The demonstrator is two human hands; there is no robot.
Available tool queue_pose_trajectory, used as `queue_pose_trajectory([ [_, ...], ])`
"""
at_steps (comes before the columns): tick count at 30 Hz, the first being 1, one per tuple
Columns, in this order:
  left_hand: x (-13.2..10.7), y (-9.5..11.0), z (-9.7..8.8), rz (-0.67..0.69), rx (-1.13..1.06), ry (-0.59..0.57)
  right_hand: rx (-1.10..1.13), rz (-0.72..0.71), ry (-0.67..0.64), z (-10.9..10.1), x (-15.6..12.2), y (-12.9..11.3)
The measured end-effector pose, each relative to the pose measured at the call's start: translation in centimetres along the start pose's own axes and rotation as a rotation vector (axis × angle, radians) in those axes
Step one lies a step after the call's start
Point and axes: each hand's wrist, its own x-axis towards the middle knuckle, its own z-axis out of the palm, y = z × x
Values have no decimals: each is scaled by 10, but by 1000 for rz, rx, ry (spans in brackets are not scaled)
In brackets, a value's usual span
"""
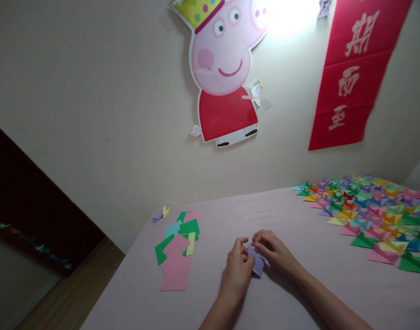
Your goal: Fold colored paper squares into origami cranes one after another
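A small piece of folded purple paper is held just above the pink-covered table. My left hand is closed on its left side, the thumb pressed over the sheet. At the top edge of the same paper, the bent fingers of my right hand come together in a pinch; the exact contact is small and partly hidden. To the left lies a loose pile of coloured paper sheets, pink, green, light blue and pale yellow.
Rows of many folded paper birds in mixed colours cover the table's right side. Two small folded pieces, purple and yellow, sit at the far left corner. A cartoon pig cutout and red banner hang on the wall behind.
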Motion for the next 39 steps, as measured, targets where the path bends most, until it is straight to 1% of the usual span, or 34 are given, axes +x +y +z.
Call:
queue_pose_trajectory([
  [2,-1,0,0,-5,17,44,-11,22,15,1,-1,-1],
  [4,-2,0,-1,16,107,105,-23,44,26,1,-3,-3],
  [6,-2,1,-3,77,246,161,-34,56,28,1,-4,-5],
  [8,-2,1,-6,151,355,192,-46,47,10,1,-4,-7],
  [10,-1,0,-8,207,420,178,-58,27,-27,0,-3,-8],
  [15,-3,-8,-13,307,500,33,-88,-25,-168,-6,-3,-10],
  [19,-9,-12,-15,356,483,2,-112,-70,-297,-18,-7,-15],
  [21,-12,-11,-17,352,485,-7,-150,-86,-326,-21,-9,-19],
  [25,-19,-4,-19,353,531,-35,-242,-122,-305,-18,-11,-20],
  [30,-22,-1,-21,348,564,-54,-323,-170,-267,-8,-12,-9],
  [35,-22,1,-20,361,569,-40,-288,-151,-215,-5,-13,-4],
  [39,-16,4,-16,351,608,-2,-258,-119,-191,-4,-13,-5],
])
